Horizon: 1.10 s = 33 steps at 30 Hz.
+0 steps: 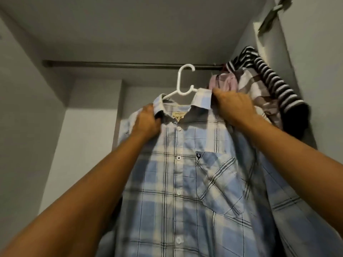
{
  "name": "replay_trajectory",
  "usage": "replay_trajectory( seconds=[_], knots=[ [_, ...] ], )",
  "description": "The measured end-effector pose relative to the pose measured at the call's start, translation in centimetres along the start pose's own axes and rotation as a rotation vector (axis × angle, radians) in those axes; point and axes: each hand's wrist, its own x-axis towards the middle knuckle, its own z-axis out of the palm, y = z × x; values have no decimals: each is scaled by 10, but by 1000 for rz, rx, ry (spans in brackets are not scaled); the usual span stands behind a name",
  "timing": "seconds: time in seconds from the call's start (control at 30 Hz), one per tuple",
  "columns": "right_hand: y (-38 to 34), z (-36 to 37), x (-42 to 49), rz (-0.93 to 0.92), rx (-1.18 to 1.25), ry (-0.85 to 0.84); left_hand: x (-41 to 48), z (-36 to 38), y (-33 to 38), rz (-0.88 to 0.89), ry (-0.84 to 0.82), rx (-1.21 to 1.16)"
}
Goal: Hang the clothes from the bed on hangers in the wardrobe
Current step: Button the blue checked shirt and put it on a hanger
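A light blue and white plaid shirt [194, 182] hangs on a white plastic hanger [182, 81], raised in front of me. The hanger's hook sits level with the dark wardrobe rail [111, 64]; I cannot tell whether it rests on the rail. My left hand [146, 123] grips the shirt at the left shoulder by the collar. My right hand [234, 106] grips the right shoulder beside the collar. Both arms reach up from below.
At the rail's right end hang a pink and white checked shirt [246, 84] and a black and white striped top [274, 80]. Grey wardrobe walls [27, 108] close in on the left, right and back. The rail's left stretch is bare.
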Motion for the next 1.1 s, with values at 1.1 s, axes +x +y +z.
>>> replay_trajectory(
  seconds=[1.1],
  knots=[
    [31,152,212,249,-502,-28,158,206,-52,249,-398,-269]
  ],
)
